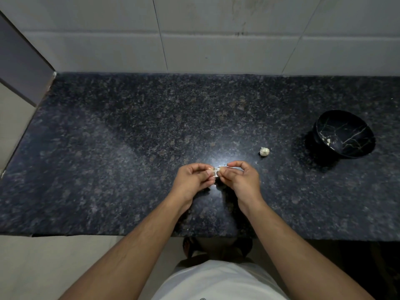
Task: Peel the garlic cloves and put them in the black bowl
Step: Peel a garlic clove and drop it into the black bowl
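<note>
A small pale garlic clove (pixel 217 169) is pinched between my left hand (pixel 193 179) and my right hand (pixel 239 177), just above the dark granite counter (pixel 129 148). Fingers of both hands curl around it and hide most of it. A lump of garlic (pixel 264 151) lies on the counter to the right of my hands. Farther right stands the black bowl (pixel 344 135) with white veining, and a few small white garlic bits (pixel 327 141) lie inside it.
A tiled wall (pixel 216 40) rises behind the counter, with a grey panel (pixel 19 61) at the left end. The counter's front edge runs just below my forearms. My white shirt and feet show below it.
</note>
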